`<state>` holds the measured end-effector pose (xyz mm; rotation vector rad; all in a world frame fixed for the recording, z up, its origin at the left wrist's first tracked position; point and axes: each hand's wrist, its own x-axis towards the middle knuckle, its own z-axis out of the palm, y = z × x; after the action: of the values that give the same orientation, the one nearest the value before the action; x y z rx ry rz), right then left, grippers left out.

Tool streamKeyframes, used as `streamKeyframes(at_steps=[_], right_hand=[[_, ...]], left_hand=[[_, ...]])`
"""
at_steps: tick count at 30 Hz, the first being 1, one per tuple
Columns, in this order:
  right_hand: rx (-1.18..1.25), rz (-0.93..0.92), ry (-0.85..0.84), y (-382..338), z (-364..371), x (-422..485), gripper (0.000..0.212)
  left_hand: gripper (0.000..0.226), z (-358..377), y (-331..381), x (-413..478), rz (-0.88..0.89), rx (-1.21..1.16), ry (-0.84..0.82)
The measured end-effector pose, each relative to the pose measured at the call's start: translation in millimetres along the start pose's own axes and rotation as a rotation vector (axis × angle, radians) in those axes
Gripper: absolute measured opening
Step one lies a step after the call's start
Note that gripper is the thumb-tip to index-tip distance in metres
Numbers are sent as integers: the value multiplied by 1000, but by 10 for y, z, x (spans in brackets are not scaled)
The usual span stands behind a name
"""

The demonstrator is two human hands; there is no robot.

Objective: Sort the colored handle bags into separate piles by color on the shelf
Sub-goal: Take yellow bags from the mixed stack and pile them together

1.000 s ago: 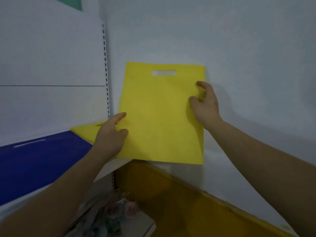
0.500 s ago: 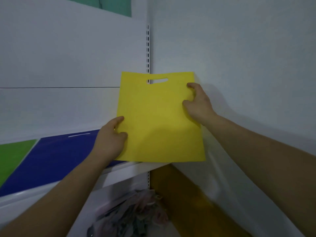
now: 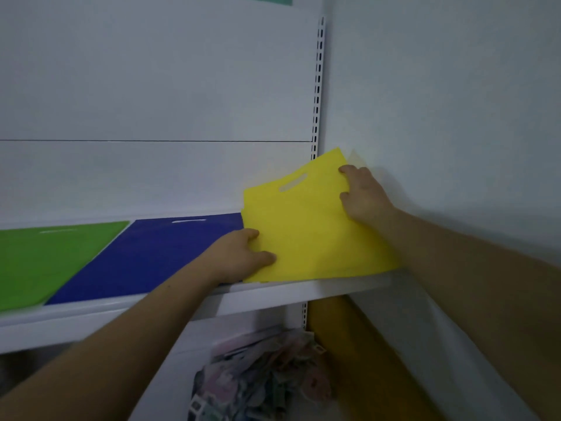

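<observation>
– Yellow bag (image 3: 312,232) in play at the right end of the shelf (image 3: 273,294), just beside the blue bag (image 3: 145,253), with the green bag (image 3: 45,259) further left!
– How does it sit?
– Tilted. Its near edge is low at the shelf's front lip. Its far corner is raised against the wall, and the handle slot (image 3: 293,182) is on the far side.
– And the hands?
– The left hand (image 3: 239,256) pinches the bag's left edge, thumb on top, over the blue bag's right margin. The right hand (image 3: 364,192) grips the upper right edge, fingers curled onto the cloth.
– Which step is this?
– I'd call it placing a yellow one on its own spot past the blue. Whether other yellow bags lie under it, I can't tell; the sheet hides that patch.
– Next move?
– By my reckoning: lower the far edge flat, square it with the blue bag's side without lapping over, then let go with both hands. It looks like thin cloth, so it may fold against the wall if pushed in too far.
– Any brand, label or print?
– Nothing readable. All three bags look plain, and the slotted upright (image 3: 317,86) shows no writing I can make out.
</observation>
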<state>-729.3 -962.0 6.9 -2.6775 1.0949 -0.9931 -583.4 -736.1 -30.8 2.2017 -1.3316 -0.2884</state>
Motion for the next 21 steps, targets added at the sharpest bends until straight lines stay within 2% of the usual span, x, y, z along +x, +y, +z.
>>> streamKeyframes(at_steps=[4,7,11,14,17,21], right_hand=[[-29,-15,-48,88,146,68,54],[-78,-4,-157,123,224,97,63],[-233,-15,-349,127,305,91,69],[-236,25,-524,81,344,55,74],[-238,12,-616,72,372,47,75],[-256,9,-637,102,413,70,70]], left_hand=[[72,80,28,21,-58,86,8],[73,105,46,-11,-39,164,55],[92,115,104,-113,41,198,-50],[107,139,142,-170,52,264,-114],[101,155,139,-168,72,261,-94],[82,177,103,-153,106,231,-40]])
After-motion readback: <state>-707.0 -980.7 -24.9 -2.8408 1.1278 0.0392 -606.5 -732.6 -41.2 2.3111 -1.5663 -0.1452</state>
